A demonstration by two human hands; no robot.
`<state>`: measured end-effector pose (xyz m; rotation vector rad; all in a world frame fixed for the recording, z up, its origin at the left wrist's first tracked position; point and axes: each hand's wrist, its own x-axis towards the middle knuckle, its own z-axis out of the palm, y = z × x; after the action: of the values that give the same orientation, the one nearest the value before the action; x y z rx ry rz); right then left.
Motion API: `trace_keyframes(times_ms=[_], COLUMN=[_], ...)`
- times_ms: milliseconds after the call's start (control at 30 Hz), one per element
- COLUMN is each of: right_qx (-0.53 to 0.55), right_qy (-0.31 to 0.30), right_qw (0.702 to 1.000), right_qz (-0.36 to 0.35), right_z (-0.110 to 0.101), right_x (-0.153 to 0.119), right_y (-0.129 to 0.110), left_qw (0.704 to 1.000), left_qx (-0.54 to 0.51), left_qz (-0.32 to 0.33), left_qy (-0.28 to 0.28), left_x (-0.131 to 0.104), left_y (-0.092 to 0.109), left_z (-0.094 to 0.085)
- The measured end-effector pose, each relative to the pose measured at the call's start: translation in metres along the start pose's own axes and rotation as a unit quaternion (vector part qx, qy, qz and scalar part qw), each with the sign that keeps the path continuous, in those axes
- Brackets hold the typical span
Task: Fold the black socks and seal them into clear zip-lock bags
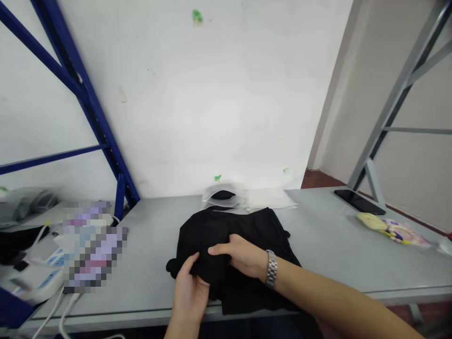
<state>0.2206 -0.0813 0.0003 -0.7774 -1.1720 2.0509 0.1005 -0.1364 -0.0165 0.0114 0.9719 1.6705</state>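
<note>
Black cloth [254, 226] lies bunched and partly spread on the grey table, its lower part reaching the front edge. My left hand [191, 287] grips the near left side of a raised fold, thumb on top and fingers underneath. On the right side of the same fold, my right hand [243, 254] holds the cloth with its thumb on top; its other fingers are hidden behind the fabric. A metal watch [271, 269] is on my right wrist. Just behind the cloth sits a translucent bag [226, 200] with something black inside, beside flat white bags [270, 198].
On the grey table [328, 245], a black phone [359, 201] and a yellow and pink item [399, 230] lie at the right. Power strips [49, 278], cables and a pixelated package [97, 261] are at the left. Blue frame posts [92, 113] and a white wall stand behind.
</note>
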Motion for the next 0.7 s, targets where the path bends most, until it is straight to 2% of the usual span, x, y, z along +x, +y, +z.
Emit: trace_keyframes(times_ms=[133,200,233,267,300,333,367,400,467,533,567,633,700], right_qx=[0.085,0.106,0.111,0.113,0.113,0.113,0.111,0.107,0.086,0.04,0.011,-0.037,-0.046], right_qy=[0.02,0.038,0.048,0.057,0.063,0.064,0.054,0.032,-0.034,-0.088,-0.093,-0.058,-0.013], right_qw=[0.993,0.989,0.988,0.986,0.985,0.985,0.985,0.987,0.989,0.989,0.987,0.984,0.985], right_qz=[-0.083,-0.099,-0.101,-0.105,-0.11,-0.115,-0.117,-0.116,-0.112,-0.114,-0.127,-0.163,-0.166], right_z=[0.003,0.0,-0.001,-0.002,-0.003,-0.004,-0.005,-0.007,-0.015,-0.029,-0.038,-0.06,-0.083], right_x=[-0.006,-0.011,-0.013,-0.015,-0.017,-0.018,-0.018,-0.018,-0.013,-0.004,0.0,0.01,0.016], right_y=[-0.002,-0.005,-0.007,-0.009,-0.012,-0.015,-0.018,-0.022,-0.03,-0.04,-0.044,-0.051,-0.056], left_qw=[0.989,0.958,0.926,0.882,0.831,0.787,0.764,0.763,0.8,0.838,0.851,0.866,0.857], left_qx=[0.094,0.181,0.225,0.271,0.316,0.363,0.406,0.44,0.459,0.436,0.422,0.403,0.412], left_qz=[0.115,0.223,0.299,0.38,0.451,0.495,0.501,0.472,0.362,0.272,0.245,0.209,0.197], left_qy=[-0.005,0.022,0.046,0.07,0.08,0.067,0.028,-0.029,-0.134,-0.184,-0.193,-0.209,-0.239], left_x=[-0.002,0.002,0.004,0.005,0.006,0.004,0.002,0.0,-0.004,-0.002,0.002,0.014,0.03], left_y=[0.002,0.004,0.006,0.006,0.007,0.006,0.004,0.002,-0.002,-0.005,-0.006,-0.007,-0.011], left_z=[-0.002,-0.004,-0.004,-0.003,-0.002,0.0,0.003,0.007,0.018,0.031,0.039,0.055,0.073])
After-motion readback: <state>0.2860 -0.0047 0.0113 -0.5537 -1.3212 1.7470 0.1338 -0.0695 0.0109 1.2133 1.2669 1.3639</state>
